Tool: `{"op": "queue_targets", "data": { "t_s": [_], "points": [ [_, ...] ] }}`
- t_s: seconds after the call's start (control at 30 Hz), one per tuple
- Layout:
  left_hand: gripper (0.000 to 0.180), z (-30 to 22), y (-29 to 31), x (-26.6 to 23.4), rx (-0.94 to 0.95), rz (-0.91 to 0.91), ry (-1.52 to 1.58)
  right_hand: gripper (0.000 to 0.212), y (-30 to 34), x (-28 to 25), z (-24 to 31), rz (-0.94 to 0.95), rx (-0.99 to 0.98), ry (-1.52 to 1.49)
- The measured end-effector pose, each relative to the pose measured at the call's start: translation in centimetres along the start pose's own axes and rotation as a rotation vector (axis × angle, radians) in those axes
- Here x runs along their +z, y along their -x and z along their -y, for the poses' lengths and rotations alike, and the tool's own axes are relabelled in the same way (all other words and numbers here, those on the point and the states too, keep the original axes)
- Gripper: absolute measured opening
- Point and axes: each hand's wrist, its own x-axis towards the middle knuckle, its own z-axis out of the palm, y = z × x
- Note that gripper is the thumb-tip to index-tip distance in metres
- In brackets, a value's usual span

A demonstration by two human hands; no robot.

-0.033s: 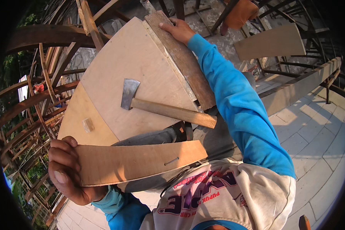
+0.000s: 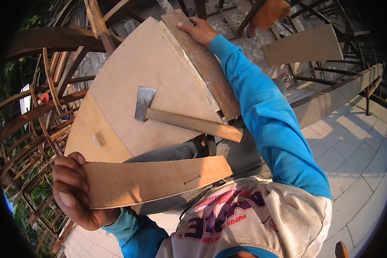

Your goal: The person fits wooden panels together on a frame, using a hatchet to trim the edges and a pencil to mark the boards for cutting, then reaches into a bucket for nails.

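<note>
My left hand (image 2: 75, 195) at 8 o'clock: fingers curled and clamped on the end of a curved plywood strip (image 2: 137, 182), which runs from there toward 6 o'clock, over my lap. Nail (image 2: 192, 179) near its far end; can't tell if driven in or loose. My right hand (image 2: 200, 32) at 12 o'clock: thumb on top of a dark board (image 2: 202, 64), fingers round its edge, mostly hidden. Hatchet (image 2: 189, 122) on the big panel (image 2: 120, 73), head toward 10 o'clock, handle pointing between 3 and 4. Small wood block (image 2: 98, 139) at 9 o'clock, on the panel's yellower section.
</note>
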Motion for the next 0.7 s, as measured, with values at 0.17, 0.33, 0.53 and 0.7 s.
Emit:
{"op": "queue_targets", "data": {
  "t_s": [0.17,0.33,0.53,0.7],
  "points": [
    [0.025,0.2,-0.1,0.3,0.02,0.019,-0.016,0.093,-0.9,0.2,-1.0,-0.127,0.059,0.024],
    [0.025,0.2,0.0,-0.3,-0.009,0.052,0.027,0.101,2.8,-0.8,-2.4,0.025,0.099,-0.053],
    [0.026,-0.3,0.1,0.0,0.009,0.04,0.008,0.092,13.0,-2.7,-3.0,0.161,0.049,-0.248],
    [0.03,-0.1,0.0,0.1,-0.02,0.02,0.014,0.083,13.4,-2.1,-2.9,0.118,0.074,-0.325]
  ]
}}
